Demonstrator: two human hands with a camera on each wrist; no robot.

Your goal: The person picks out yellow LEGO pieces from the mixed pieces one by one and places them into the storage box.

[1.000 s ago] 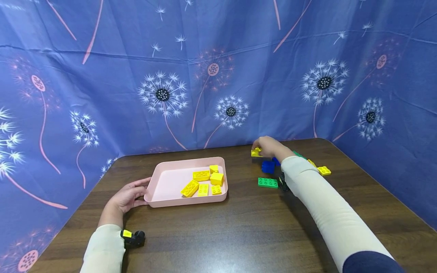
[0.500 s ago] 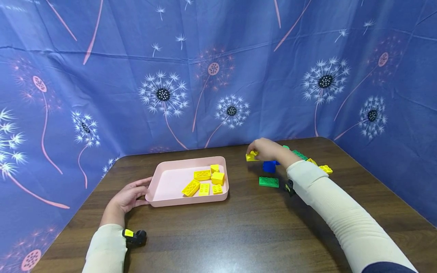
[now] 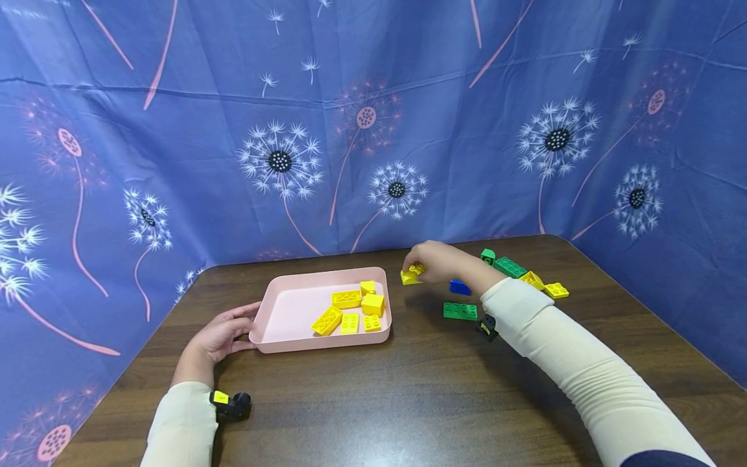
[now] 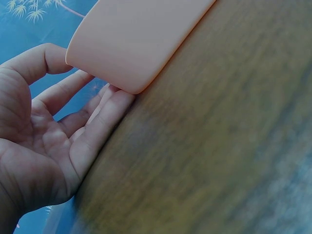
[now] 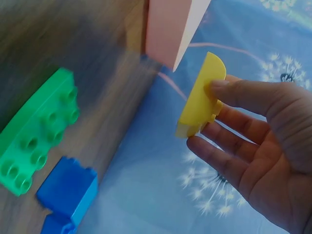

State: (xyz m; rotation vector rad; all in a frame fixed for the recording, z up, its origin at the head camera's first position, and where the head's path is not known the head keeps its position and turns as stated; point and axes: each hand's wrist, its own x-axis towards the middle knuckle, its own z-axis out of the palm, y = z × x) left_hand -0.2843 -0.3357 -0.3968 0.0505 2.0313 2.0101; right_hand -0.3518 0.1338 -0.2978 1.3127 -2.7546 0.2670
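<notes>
In the head view, my right hand (image 3: 440, 263) pinches a yellow toy brick (image 3: 411, 275) above the table, just right of the pink tray (image 3: 318, 347). The right wrist view shows this yellow brick (image 5: 200, 97) has a rounded end and studs, with the thumb on its flat side and fingers behind. My left hand (image 3: 218, 337) touches the tray's left end with extended fingers. Up close, the fingertips of the left hand (image 4: 63, 122) meet the tray's wall (image 4: 122, 53) at its corner. Several yellow bricks (image 3: 347, 299) lie in the tray's right half.
On the table (image 3: 373, 402), a green brick (image 3: 460, 311) and blue bricks (image 3: 460, 287) lie by my right forearm. Farther right are another green brick (image 3: 510, 267), a small green block (image 3: 487, 257) and yellow pieces (image 3: 556, 290). A blue patterned cloth (image 3: 467, 130) hangs behind the table.
My right hand has carried the yellow brick left toward the tray, uncovering green and yellow bricks behind the arm. My left hand has stayed at the tray's end.
</notes>
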